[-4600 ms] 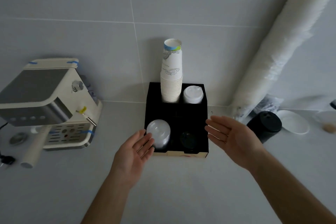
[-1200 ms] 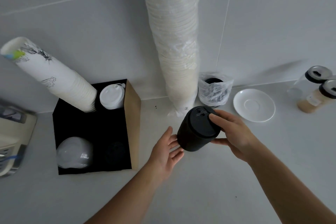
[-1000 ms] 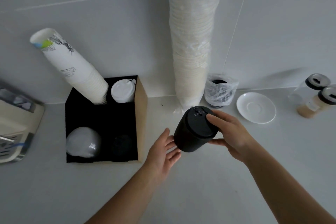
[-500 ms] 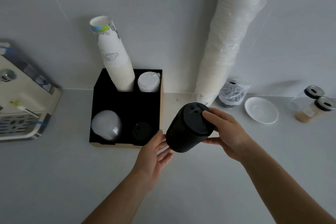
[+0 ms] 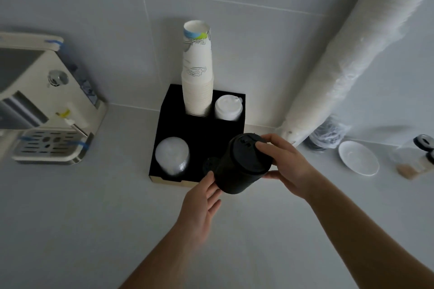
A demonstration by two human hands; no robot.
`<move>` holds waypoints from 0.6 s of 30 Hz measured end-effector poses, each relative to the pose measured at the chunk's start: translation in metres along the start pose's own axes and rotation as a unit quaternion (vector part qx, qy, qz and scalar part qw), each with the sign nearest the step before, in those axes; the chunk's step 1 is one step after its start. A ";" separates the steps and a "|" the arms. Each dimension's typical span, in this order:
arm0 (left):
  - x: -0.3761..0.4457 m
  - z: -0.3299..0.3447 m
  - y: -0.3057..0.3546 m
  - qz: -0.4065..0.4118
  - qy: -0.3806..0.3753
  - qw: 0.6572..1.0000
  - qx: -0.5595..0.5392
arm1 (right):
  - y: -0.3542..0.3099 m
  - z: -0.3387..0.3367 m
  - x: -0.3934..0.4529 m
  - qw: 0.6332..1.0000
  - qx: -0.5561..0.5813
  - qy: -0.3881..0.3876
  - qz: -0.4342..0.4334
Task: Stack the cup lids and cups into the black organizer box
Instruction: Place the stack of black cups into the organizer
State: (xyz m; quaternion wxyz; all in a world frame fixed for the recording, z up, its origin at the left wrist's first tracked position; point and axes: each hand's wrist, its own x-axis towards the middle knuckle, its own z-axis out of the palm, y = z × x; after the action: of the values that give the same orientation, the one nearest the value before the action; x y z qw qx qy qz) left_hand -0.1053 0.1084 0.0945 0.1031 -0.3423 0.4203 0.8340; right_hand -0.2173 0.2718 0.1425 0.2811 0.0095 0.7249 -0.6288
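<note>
A stack of black lids [image 5: 242,165] is tilted in the air over the front right corner of the black organizer box [image 5: 199,129]. My right hand [image 5: 285,164] grips its top end. My left hand [image 5: 202,204] is flat with fingers apart, its fingertips touching the stack's lower end. In the box stand a tall stack of white paper cups [image 5: 197,73] at the back left, white lids [image 5: 228,107] at the back right and clear dome lids [image 5: 172,156] at the front left. A few black lids [image 5: 210,164] lie in the front right slot, partly hidden.
A cream coffee machine [image 5: 44,101] stands at the left. A long sleeve of white cups [image 5: 347,54] leans against the tiled wall at the right. Beyond it are a bagged dark item [image 5: 326,135], a white saucer [image 5: 358,157] and jars [image 5: 420,157].
Both hands have carried the stack of black lids left, from beside the box to over its front right corner. The view has swung left, bringing the coffee machine back in.
</note>
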 end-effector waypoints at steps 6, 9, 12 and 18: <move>0.013 -0.014 0.015 -0.026 0.003 0.999 -0.024 | 0.000 0.031 0.020 1.000 -0.005 0.010 0.008; 0.019 -0.016 0.021 -0.033 0.007 0.999 -0.040 | -0.001 0.042 0.029 1.000 -0.010 0.009 0.010; 0.025 -0.016 0.025 -0.040 0.014 0.997 -0.061 | -0.005 0.047 0.036 1.000 -0.015 0.011 0.012; 0.039 -0.012 0.031 -0.038 0.022 0.997 -0.056 | -0.007 0.052 0.056 0.999 -0.026 0.014 0.032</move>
State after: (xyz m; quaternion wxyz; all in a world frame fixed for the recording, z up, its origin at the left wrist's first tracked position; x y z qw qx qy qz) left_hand -0.1425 0.0750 0.0836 0.1059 -0.3815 0.3623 0.8438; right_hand -0.2468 0.2031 0.1226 0.2915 0.0342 0.7441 -0.6002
